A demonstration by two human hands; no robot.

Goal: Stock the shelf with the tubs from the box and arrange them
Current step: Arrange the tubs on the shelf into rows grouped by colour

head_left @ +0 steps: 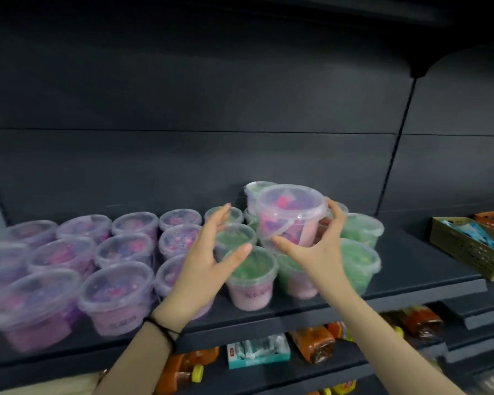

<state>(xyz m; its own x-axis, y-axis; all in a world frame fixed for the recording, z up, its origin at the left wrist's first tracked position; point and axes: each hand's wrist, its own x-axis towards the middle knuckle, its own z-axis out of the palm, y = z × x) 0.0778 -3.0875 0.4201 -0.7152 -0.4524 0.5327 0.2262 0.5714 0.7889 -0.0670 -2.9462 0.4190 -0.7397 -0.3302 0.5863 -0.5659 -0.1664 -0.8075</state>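
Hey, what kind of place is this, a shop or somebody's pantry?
Most likely a shop aisle. A dark metal shelf carries rows of identical lidded tubs, and the shelf below holds packaged goods and bottles. A basket of packets sits alongside.

Tubs left of basket

Tubs on dark shelf
Pink-filled clear tub upright atop green-filled tubs; purple-pink tubs ranked left.

Legible text: none. Handwritten marks on two tubs, front row, too blurred to read.
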